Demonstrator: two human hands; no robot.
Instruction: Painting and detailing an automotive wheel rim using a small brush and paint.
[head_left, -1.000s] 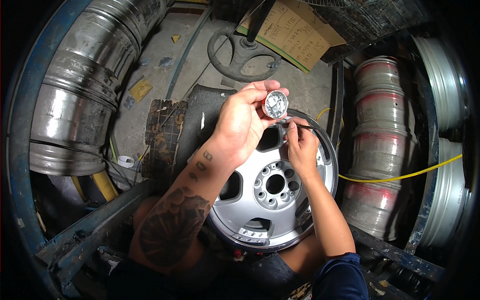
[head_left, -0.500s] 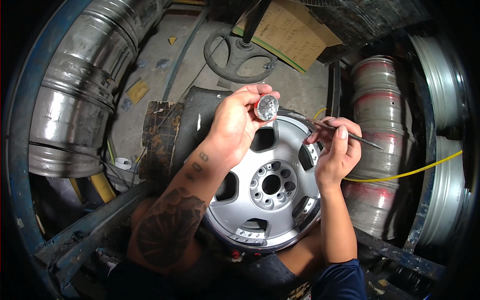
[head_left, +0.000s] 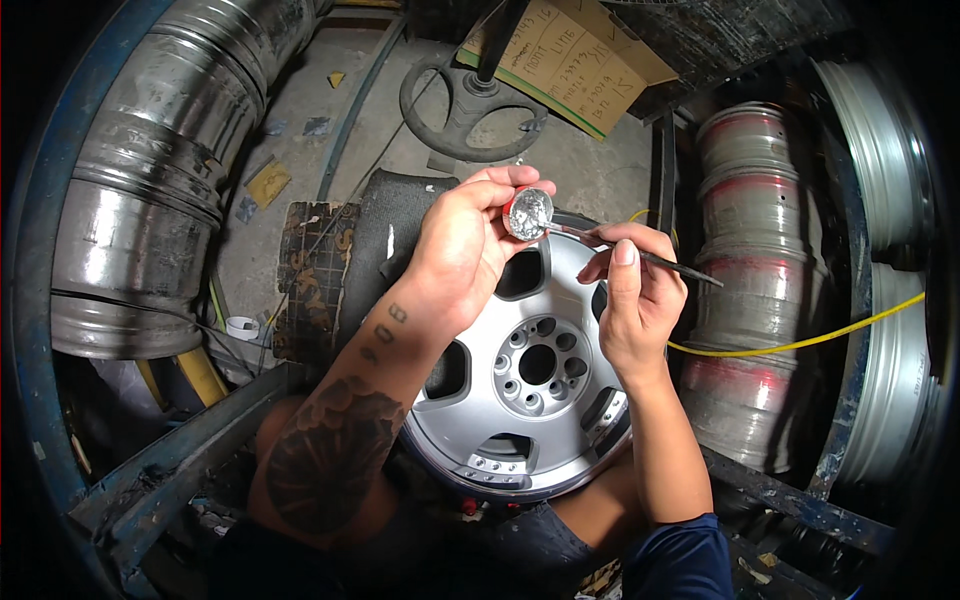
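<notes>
My left hand (head_left: 462, 240) is closed round a small red cap (head_left: 530, 212), its open side tilted up and smeared inside with silvery paint. Between the fingers of my right hand (head_left: 643, 290) is a thin dark paintbrush (head_left: 668, 262). The brush's tip reaches into the cap at its lower right edge. Below both hands lies a silver wheel rim (head_left: 480, 375) with a round hub hole, a ring of bolt holes and small studs near its outer edge. My left hand and forearm cover part of the rim's upper left.
Stacked metal rims (head_left: 140, 200) fill the left side, and red-marked rims (head_left: 745, 300) stand in a column at right. A steering-wheel-shaped base (head_left: 470, 115) sits on the floor ahead, beside cardboard (head_left: 570, 65). A yellow hose (head_left: 800, 348) crosses at right.
My right hand has moved left, bringing the paintbrush tip into the cap. My left hand still holds the cap in nearly the same place. The whole view has shifted slightly.
</notes>
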